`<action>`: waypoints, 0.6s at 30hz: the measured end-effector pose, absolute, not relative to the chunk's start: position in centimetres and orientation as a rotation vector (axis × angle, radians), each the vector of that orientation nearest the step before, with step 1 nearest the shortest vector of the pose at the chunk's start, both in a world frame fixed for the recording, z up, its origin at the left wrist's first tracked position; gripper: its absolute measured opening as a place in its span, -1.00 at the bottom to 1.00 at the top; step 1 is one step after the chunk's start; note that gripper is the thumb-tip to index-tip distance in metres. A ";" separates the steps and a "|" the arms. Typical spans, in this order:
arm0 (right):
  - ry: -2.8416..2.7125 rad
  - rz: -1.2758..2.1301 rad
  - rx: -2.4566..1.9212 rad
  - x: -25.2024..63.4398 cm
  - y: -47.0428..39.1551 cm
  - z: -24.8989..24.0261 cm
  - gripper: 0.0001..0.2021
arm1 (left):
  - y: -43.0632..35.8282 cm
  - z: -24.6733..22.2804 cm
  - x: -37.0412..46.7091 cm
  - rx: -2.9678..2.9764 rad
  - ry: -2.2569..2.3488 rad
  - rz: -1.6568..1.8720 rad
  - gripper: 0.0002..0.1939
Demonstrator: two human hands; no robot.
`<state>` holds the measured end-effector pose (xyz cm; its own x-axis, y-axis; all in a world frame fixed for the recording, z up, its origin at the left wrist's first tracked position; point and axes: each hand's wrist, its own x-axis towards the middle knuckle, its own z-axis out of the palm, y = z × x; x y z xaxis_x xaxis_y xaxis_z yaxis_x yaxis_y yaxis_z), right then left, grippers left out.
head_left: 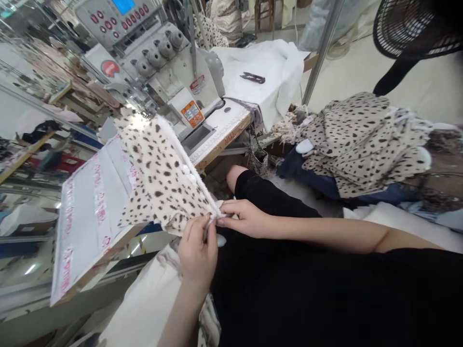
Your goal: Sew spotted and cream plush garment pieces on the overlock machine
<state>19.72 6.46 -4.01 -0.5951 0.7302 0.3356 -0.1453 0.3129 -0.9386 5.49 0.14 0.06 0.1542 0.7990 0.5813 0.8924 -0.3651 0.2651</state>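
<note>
A cream fabric piece (155,168) with dark spots stretches from under the sewing machine's needle area (142,108) down toward me. Its right edge shows a fluffy white strip. At the near corner, my left hand (198,243) pinches the spotted fabric between thumb and fingers. Close beside it, my right hand (246,218) pinches the same corner at the end of the white edge. The fingertips of both hands nearly touch, and the bit of cloth between them is mostly hidden. The machine's lamp shines on the fabric's far end.
The sewing machine (162,62) stands on a table whose left part (94,193) is pale with pink markings. Thread snips (253,77) lie on white cloth (278,58) behind it. Spotted fabric pieces (361,140) are heaped at right, below a black fan (405,29).
</note>
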 end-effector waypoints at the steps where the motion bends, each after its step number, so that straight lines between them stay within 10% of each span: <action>1: -1.765 1.418 -0.548 19.8 6.3 -4.0 -0.78 | 0.2 0.0 5.5 -2.275 -1.686 -1.019 -0.87; 18: -1.859 1.167 -0.591 20.7 5.6 -2.4 -0.85 | 0.2 1.8 5.9 -2.403 -1.493 -0.909 -0.82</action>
<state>20.73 5.62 -2.35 -0.5349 0.7418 0.4046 -0.0422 0.4548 -0.8896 5.93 0.24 1.80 0.3130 0.7551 0.5761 0.8584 -0.4845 0.1687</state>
